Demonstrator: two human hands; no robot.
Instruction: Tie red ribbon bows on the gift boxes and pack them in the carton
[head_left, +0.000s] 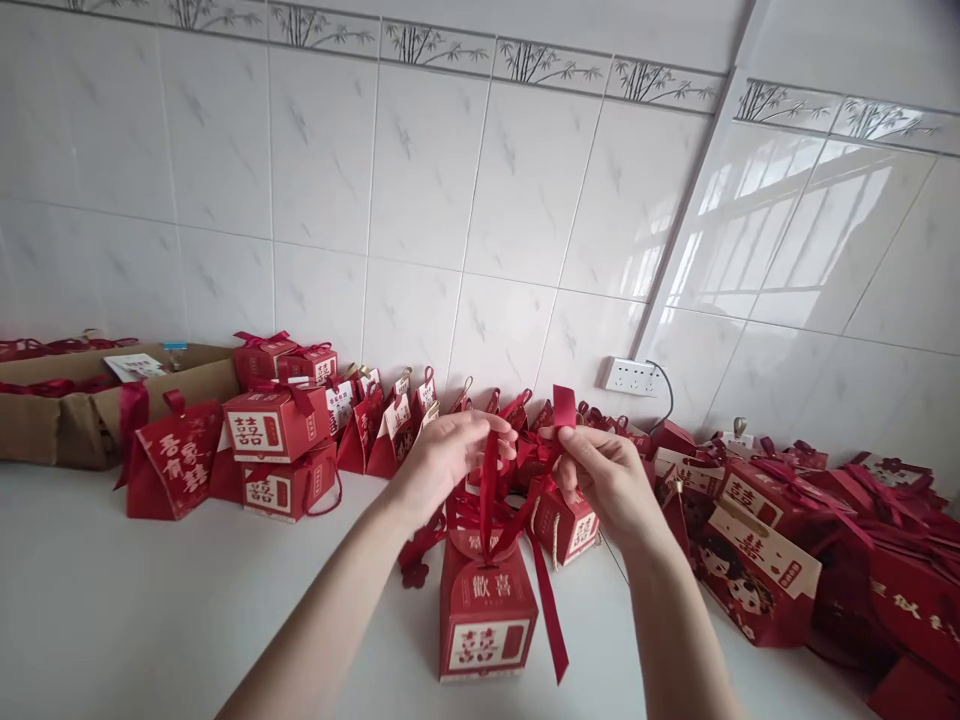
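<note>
A small red gift box (pixel 486 600) with white and gold Chinese lettering stands upright on the white table (pixel 300 610) in front of me. Red ribbon (pixel 489 495) rises from its top, and one long tail hangs down past the box's right side. Above the box, my left hand (pixel 457 445) has its fingers curled around one strand of the ribbon. My right hand (pixel 604 475) pinches another part between thumb and fingers, with a short end sticking up above the grip. Just behind, a second red box (pixel 568 525) with a cream rope cord is partly covered by the ribbon.
Stacked red boxes (pixel 277 425) and a tent-shaped red box (pixel 174 460) stand at left, beside a cardboard carton (pixel 97 415). More red boxes (pixel 761 570) pile up at right. A row of boxes lines the tiled wall (pixel 420 180), below a power strip (pixel 636 377).
</note>
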